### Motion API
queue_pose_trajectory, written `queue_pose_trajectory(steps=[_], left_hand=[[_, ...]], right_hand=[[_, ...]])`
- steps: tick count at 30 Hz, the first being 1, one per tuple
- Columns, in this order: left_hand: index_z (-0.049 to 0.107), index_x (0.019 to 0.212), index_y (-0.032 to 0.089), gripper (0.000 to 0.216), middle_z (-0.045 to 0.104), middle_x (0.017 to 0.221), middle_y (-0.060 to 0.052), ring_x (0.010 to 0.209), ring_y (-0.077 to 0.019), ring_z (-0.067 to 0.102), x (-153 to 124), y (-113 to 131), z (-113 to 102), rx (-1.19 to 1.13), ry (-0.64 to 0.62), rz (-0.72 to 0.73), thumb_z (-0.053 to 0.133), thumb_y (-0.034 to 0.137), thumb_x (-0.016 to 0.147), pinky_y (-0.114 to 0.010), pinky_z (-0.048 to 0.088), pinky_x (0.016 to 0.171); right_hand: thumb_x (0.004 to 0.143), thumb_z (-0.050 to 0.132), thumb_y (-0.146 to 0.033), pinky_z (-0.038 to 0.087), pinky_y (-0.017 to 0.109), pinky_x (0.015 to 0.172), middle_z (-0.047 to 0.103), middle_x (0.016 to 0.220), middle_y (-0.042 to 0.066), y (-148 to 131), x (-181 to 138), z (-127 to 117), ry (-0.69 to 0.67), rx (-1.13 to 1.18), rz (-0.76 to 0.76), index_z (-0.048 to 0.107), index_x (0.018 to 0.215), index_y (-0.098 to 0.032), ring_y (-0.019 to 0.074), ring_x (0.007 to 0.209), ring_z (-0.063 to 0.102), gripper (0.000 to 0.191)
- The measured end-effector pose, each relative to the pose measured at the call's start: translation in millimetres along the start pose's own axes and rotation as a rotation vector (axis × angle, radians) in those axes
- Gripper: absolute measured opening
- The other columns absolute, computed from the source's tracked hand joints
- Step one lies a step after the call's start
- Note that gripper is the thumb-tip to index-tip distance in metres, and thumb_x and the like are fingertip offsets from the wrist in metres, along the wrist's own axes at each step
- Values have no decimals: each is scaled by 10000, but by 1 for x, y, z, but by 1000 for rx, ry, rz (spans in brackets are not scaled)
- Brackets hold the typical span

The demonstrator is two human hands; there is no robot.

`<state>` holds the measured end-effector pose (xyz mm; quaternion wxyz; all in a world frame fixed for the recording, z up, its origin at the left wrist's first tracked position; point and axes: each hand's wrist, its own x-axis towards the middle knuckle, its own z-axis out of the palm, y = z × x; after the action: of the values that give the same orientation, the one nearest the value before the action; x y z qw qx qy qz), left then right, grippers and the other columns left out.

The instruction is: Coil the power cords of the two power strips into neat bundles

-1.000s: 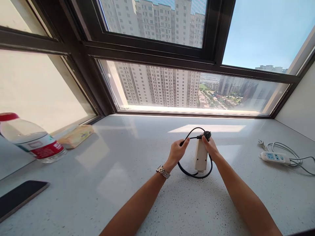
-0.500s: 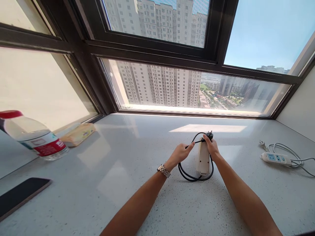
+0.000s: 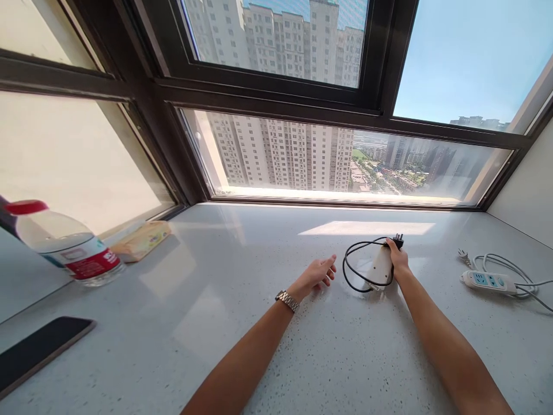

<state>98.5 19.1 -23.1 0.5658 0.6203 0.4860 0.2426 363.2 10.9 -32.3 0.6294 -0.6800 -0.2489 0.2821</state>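
This looks like a high-rise home (tower blocks (image 3: 285,153) outside), with windows (image 3: 268,102) above a speckled ledge (image 3: 142,357).

Forearms (image 3: 254,349) outstretched, left fingers (image 3: 331,275) loosely curled, right fingers (image 3: 392,246) in a grip.

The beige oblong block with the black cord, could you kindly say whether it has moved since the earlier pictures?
Yes: the beige block has moved right, closer to the resting white power strip with blue sockets.

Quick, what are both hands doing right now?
Left hand: half open, holding nothing.
Right hand: closed, holding the black plug and the beige block.
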Motion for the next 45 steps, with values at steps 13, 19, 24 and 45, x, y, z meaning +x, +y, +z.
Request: queue_pose_trajectory(steps=[13, 19, 24, 45], left_hand=[[561, 723, 148, 684, 547, 645, -14, 517, -114, 511, 0, 1, 0, -3, 53, 93, 438, 821, 698, -206, 301, 426], [575, 749, 144, 743, 564, 658, -32, 539, -124, 526, -6, 6, -2, -14, 57, 96, 372, 857, 699, -220, 335, 456], [573, 742, 145, 762, 564, 652, -34, 531, -124, 520, -7, 8, -1, -24, 52, 81, 342, 869, 697, -225, 329, 455], [571, 741, 146, 733, 564, 648, -27, 516, -110, 505, -4, 4, 2, -27, 20, 113, 372, 851, 708, -219, 322, 452]], right_hand=[[849, 556, -241, 391, 379, 835, 635, 1177, 140, -45, 60, -107, -26, -1147, -1187, 653, 1101, -207, 303, 1074, 547, 272], [849, 454, -81, 419, 371, 796, 625, 1209, 120, 6, 43, -85, -149, -1590, -1290, 601, 1193, -198, 282, 1022, 564, 392], [795, 529, -191, 408, 452, 924, 555, 1307, 144, 4, 31, -75, -138, -1604, -1027, 522, 1302, -192, 332, 1163, 498, 507], [955, 353, -445, 335, 556, 1070, 306, 1555, 26, 48, 63, -136, -377, -1378, -1005, 525, 1367, -345, 352, 1422, 254, 457]])
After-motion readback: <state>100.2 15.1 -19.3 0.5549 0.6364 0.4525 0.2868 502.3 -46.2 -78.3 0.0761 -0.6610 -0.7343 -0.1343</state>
